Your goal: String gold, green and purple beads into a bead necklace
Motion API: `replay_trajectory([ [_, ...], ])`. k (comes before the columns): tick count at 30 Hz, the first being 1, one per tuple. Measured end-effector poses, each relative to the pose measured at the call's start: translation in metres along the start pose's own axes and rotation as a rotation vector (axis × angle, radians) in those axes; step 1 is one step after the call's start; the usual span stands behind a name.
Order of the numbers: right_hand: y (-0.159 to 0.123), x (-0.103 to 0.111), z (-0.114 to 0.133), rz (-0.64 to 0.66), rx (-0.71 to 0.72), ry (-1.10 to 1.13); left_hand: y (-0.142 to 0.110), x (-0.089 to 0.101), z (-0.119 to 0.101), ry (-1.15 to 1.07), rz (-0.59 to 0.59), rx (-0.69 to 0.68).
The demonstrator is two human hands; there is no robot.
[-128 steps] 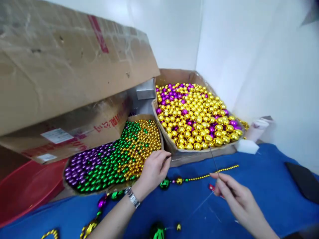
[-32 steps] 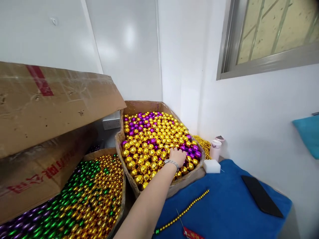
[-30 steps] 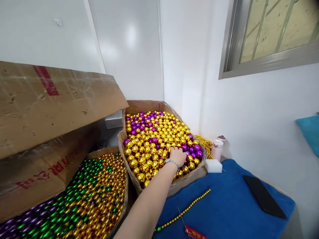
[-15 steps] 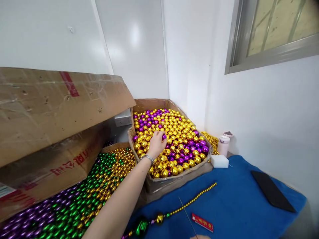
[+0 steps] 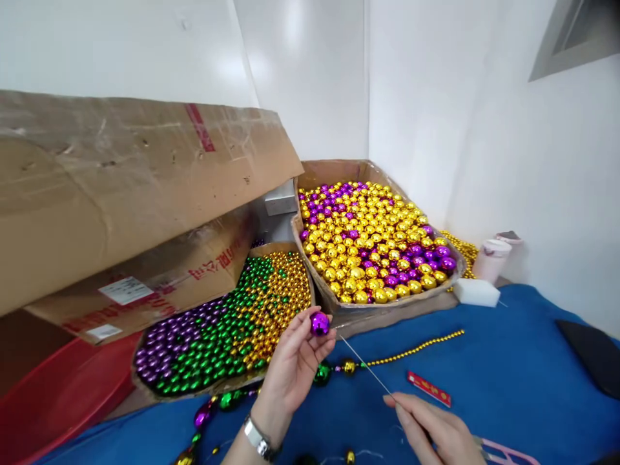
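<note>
A shiny purple bead (image 5: 320, 323) is pinched between the fingertips of my left hand (image 5: 293, 361), above the blue cloth. My right hand (image 5: 433, 426) grips a long thin needle (image 5: 367, 365), whose tip points up and left, close to the bead but apart from it. On the cloth behind the needle lies a string of beads (image 5: 411, 349), small gold ones to the right and larger green, gold and purple ones to the left. Part of that string is hidden by my left hand and wrist.
A box (image 5: 334, 303) of gold and purple beads stands behind my hands. Left of it, another box (image 5: 310, 284) holds purple, green and gold beads under a large carton (image 5: 145, 174). A red packet (image 5: 429, 389), white foam block (image 5: 477, 292), black slab (image 5: 588, 355) and pink-handled tool (image 5: 508, 450) lie rightward.
My left hand has come out of the bead box with a purple bead and moved down toward the needle. My right hand has risen into view with the needle. The view has turned left and down.
</note>
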State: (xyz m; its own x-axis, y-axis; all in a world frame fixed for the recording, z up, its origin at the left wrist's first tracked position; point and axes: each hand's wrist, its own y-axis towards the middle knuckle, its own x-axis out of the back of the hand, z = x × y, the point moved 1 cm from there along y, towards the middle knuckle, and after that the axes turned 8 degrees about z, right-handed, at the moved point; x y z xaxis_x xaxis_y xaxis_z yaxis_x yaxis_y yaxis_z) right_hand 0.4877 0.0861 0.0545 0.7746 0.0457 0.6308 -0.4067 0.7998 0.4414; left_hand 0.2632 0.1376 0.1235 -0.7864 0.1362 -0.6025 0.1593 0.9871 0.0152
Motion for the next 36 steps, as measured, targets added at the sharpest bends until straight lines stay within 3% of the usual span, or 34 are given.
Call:
replay_trajectory([
  [5,-0.006,-0.012,0.003,0.084,0.052,-0.002,-0.016,0.010,0.003,-0.005,-0.039,-0.010],
  [12,-0.008,-0.018,0.002,0.165,0.011,0.010,-0.023,0.015,0.005,0.094,-0.031,-0.021],
  [14,-0.008,-0.019,0.002,0.177,0.021,0.014,-0.024,0.019,0.008,0.284,-0.055,-0.082],
  [18,-0.006,-0.022,0.005,0.159,0.057,0.019,-0.028,0.029,0.012,1.022,-0.190,-0.382],
  [20,-0.006,-0.024,0.007,0.146,0.071,0.015,-0.031,0.031,0.014,1.276,-0.191,-0.478],
  [26,-0.007,-0.024,0.010,0.181,0.060,0.004,-0.035,0.033,0.017,1.453,-0.186,-0.543],
  [36,-0.005,-0.022,0.017,0.191,0.083,-0.036,-0.041,0.037,0.022,1.772,-0.159,-0.811],
])
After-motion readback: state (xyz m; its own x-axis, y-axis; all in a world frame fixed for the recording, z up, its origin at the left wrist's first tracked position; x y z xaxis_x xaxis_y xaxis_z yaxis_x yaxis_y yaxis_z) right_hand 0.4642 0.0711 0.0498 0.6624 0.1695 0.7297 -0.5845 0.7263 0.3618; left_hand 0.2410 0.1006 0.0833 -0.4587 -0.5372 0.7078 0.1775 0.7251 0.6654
